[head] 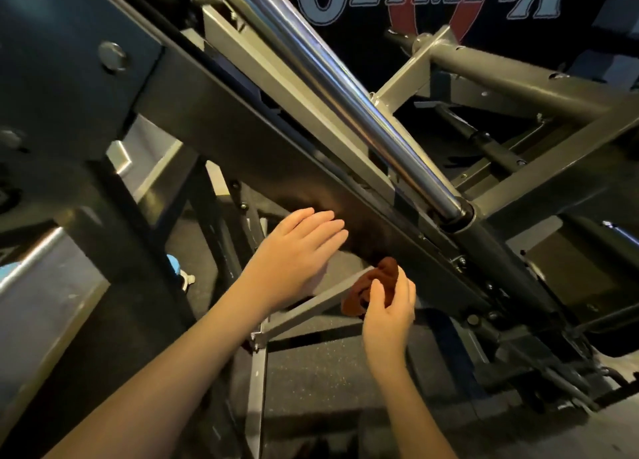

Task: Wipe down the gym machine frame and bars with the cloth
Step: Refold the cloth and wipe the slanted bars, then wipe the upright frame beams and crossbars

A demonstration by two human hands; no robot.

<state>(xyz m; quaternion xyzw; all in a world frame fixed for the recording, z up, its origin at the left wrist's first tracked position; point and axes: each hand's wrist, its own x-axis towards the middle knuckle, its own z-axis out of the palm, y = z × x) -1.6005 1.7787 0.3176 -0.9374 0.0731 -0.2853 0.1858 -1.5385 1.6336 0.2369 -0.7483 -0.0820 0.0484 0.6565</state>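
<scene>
Wiping the lower edge of the dark slanted beam point(242, 140) looks like the step in hand. Right hand point(389, 315) pinches a bunched brown cloth point(382, 278) between thumb and fingers. The cloth's top sits at the beam's bottom edge, touching or just short of it, can't tell. Left hand point(299, 251) is open, fingers straight and together, palm toward the beam face just left of the cloth. Can't tell whether it presses on the metal or hovers. Chrome bar point(345, 88) runs parallel above both hands, well out of the cloth's reach for now. Grey strut point(311, 306) passes below the hands, behind the left wrist.

My read on doing it well:
- Cloth is wadded, so the contact patch is small. Spread it flatter over the fingers and wrap it round the beam's edge.
- Long strokes along the slope, not dabs.
- Left hand as a brace only. A bare palm will likely print on that glossy paint, so wipe where it rested last.
- Bolts point(460, 261) just beyond the right hand could snag a loose wad. Go slow there.
- For the chrome bar, close the cloth right round it and slide.
</scene>
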